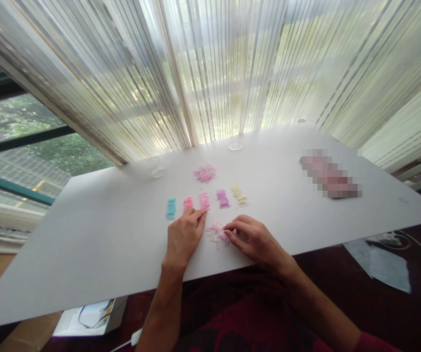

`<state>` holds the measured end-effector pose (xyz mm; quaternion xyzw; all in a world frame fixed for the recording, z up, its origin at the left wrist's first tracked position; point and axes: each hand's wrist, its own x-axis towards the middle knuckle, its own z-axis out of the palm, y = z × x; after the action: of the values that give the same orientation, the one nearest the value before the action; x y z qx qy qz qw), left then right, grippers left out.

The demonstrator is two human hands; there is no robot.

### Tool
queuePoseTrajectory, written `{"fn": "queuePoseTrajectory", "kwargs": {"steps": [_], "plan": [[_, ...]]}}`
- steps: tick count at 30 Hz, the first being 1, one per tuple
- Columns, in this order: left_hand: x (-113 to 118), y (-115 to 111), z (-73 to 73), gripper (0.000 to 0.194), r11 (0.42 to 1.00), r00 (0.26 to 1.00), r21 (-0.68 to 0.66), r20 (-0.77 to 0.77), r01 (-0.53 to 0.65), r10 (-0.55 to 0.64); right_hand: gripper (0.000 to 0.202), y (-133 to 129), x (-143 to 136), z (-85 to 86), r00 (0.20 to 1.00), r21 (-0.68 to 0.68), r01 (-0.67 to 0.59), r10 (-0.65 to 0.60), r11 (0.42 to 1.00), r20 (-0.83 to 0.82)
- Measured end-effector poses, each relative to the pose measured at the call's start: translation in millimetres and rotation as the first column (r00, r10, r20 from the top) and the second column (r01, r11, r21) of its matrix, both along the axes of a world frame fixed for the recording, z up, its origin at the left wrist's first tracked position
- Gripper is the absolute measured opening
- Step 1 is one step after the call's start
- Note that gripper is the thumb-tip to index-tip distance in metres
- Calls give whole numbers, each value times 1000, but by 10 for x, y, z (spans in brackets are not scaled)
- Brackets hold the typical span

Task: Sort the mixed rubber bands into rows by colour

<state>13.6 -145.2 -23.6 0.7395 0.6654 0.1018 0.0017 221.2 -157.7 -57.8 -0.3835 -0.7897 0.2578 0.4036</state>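
Several small bands lie sorted by colour in a row: a blue group (171, 208), a coral group (188, 203), a pink group (204, 200), a purple group (222, 198) and a yellow group (238, 195). My left hand (185, 233) rests with its fingertips at the lower edge of the coral and pink groups; whatever it pinches is too small to make out. At the right edge of a loose mixed pile (216, 234) are the bent thumb and fingers of my right hand (250, 237). Another mixed heap (205, 173) sits behind the row.
On the white table (115, 234) stand a clear container (155, 167) at the back left and a clear round lid (235, 145) at the back. A blurred pinkish object (330, 175) lies to the right. Curtains hang behind.
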Motion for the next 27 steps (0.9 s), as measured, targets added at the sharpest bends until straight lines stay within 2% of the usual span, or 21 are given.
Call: {"fn": "queuePoseTrajectory", "kwargs": {"steps": [11,18,27], "plan": [[9,20,-9,26,1000,1000,-4,25,-15,15,11,-11,3,0,1000,-29,1,-1,1000,7],[-70,-102,-1,23,1000,987,13,163,-8,6,13,-12,5,7,1000,-23,4,-4,1000,18],[-134,-270,54,19,989,978,-94,182,116,-97,13,-15,2,23,1000,-28,8,-8,1000,19]]}}
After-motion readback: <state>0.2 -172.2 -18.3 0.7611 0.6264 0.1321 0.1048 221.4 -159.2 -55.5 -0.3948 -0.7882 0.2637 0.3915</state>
